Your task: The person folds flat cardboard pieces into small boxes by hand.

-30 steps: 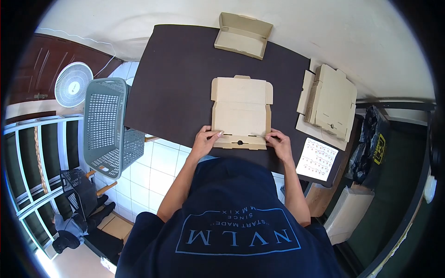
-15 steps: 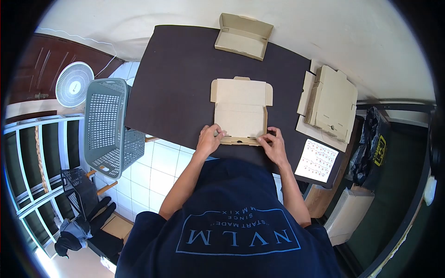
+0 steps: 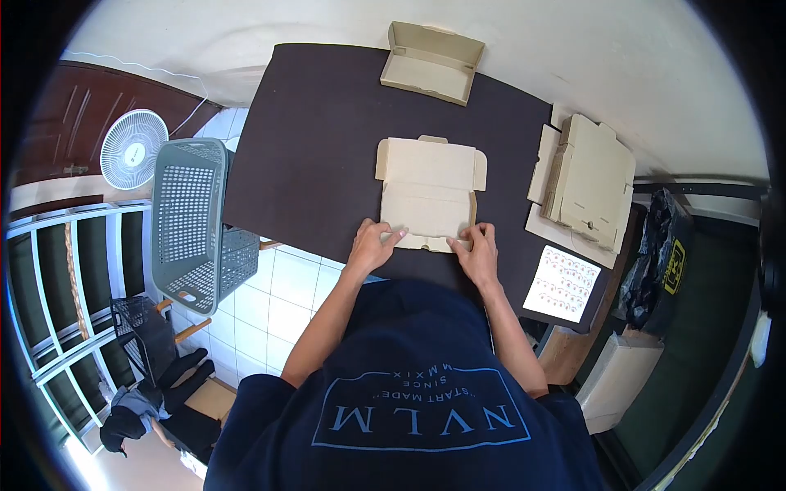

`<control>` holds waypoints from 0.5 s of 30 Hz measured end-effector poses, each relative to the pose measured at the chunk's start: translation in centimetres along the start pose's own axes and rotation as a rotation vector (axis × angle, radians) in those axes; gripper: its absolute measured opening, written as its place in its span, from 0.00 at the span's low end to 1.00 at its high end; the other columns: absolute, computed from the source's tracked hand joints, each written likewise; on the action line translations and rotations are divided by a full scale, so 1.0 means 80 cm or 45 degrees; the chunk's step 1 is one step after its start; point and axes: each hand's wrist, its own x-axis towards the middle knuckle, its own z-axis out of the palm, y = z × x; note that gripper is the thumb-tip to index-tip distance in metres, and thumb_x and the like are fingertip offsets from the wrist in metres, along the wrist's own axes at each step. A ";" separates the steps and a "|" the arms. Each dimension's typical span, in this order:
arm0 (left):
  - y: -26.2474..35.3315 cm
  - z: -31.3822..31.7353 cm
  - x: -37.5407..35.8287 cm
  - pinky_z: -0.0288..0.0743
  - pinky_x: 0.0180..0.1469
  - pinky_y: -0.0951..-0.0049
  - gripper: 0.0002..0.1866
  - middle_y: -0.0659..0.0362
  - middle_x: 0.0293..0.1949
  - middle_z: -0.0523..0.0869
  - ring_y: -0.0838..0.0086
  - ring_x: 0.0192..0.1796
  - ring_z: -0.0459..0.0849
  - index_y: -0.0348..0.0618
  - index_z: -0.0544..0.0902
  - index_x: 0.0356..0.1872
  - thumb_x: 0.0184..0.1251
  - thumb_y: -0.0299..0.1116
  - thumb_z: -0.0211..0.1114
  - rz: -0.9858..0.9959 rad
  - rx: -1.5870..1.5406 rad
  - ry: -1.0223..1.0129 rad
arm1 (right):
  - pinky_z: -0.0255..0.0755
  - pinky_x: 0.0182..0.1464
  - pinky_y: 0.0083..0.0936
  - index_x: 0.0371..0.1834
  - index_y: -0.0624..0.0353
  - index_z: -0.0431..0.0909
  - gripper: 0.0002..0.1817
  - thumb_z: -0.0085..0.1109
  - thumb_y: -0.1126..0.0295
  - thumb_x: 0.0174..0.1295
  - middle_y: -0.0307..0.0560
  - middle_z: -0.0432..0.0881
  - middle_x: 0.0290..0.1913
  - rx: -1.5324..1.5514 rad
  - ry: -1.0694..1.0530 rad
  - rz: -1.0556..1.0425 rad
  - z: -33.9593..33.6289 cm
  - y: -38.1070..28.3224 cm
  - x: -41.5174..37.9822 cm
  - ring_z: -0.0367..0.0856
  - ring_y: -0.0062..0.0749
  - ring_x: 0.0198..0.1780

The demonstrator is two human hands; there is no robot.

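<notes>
A partly folded brown cardboard box (image 3: 427,209) lies before me on the dark table, its lid panel and side flaps spread away from me. My left hand (image 3: 376,246) grips the left end of its near panel, fingers bent and thumb on the cardboard. At the right end of that panel, my right hand (image 3: 476,250) holds on the same way, thumb pointing inward. Between the thumbs a small notch shows in the near edge. Fingers partly hide both near corners.
An open folded box (image 3: 431,65) stands at the table's (image 3: 319,123) far edge. Flat cardboard blanks (image 3: 591,180) are stacked on the right, near a printed sheet (image 3: 562,283). Left of the table are a grey basket (image 3: 190,229), a fan (image 3: 133,154) and a seated person (image 3: 135,413).
The near panel of the box now leans flatter and shows more of its light surface. Both thumbs have moved inward along it. The seated person at lower left has shifted, showing an arm.
</notes>
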 end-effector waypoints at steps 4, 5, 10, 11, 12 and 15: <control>0.009 0.006 0.000 0.77 0.52 0.45 0.16 0.43 0.47 0.75 0.39 0.49 0.82 0.45 0.77 0.46 0.71 0.46 0.67 -0.046 0.001 0.030 | 0.75 0.59 0.48 0.37 0.63 0.84 0.16 0.74 0.60 0.60 0.61 0.67 0.66 -0.025 0.056 0.007 0.000 -0.018 -0.008 0.77 0.61 0.59; 0.008 0.008 0.001 0.77 0.52 0.45 0.16 0.43 0.47 0.75 0.39 0.49 0.82 0.45 0.77 0.46 0.71 0.46 0.67 -0.046 0.000 0.027 | 0.72 0.64 0.48 0.39 0.60 0.86 0.14 0.73 0.61 0.61 0.63 0.66 0.69 -0.077 0.089 -0.068 0.000 -0.019 -0.012 0.72 0.61 0.65; 0.008 0.011 0.003 0.77 0.50 0.45 0.14 0.42 0.47 0.73 0.37 0.47 0.82 0.49 0.74 0.45 0.71 0.43 0.67 -0.076 0.069 0.018 | 0.61 0.74 0.54 0.45 0.57 0.89 0.13 0.74 0.65 0.59 0.64 0.57 0.77 -0.126 0.039 -0.350 -0.006 -0.013 -0.028 0.55 0.69 0.76; 0.005 0.012 0.003 0.77 0.50 0.45 0.14 0.42 0.47 0.73 0.37 0.47 0.82 0.49 0.74 0.45 0.71 0.43 0.67 -0.075 0.070 0.013 | 0.58 0.76 0.55 0.47 0.57 0.89 0.15 0.74 0.67 0.57 0.63 0.55 0.79 -0.211 -0.037 -0.385 -0.006 -0.011 -0.030 0.51 0.69 0.77; 0.001 0.013 0.004 0.77 0.52 0.48 0.14 0.44 0.46 0.72 0.41 0.48 0.81 0.49 0.77 0.45 0.70 0.44 0.69 -0.026 0.007 0.003 | 0.58 0.76 0.55 0.47 0.57 0.89 0.15 0.74 0.67 0.57 0.63 0.55 0.79 -0.210 -0.035 -0.383 -0.005 -0.011 -0.030 0.51 0.69 0.77; -0.017 0.007 0.002 0.75 0.56 0.57 0.13 0.50 0.44 0.70 0.53 0.50 0.76 0.51 0.85 0.47 0.69 0.45 0.71 0.105 -0.079 -0.080 | 0.56 0.76 0.57 0.46 0.57 0.90 0.14 0.74 0.70 0.56 0.61 0.54 0.80 -0.235 -0.049 -0.375 -0.003 -0.013 -0.026 0.49 0.72 0.78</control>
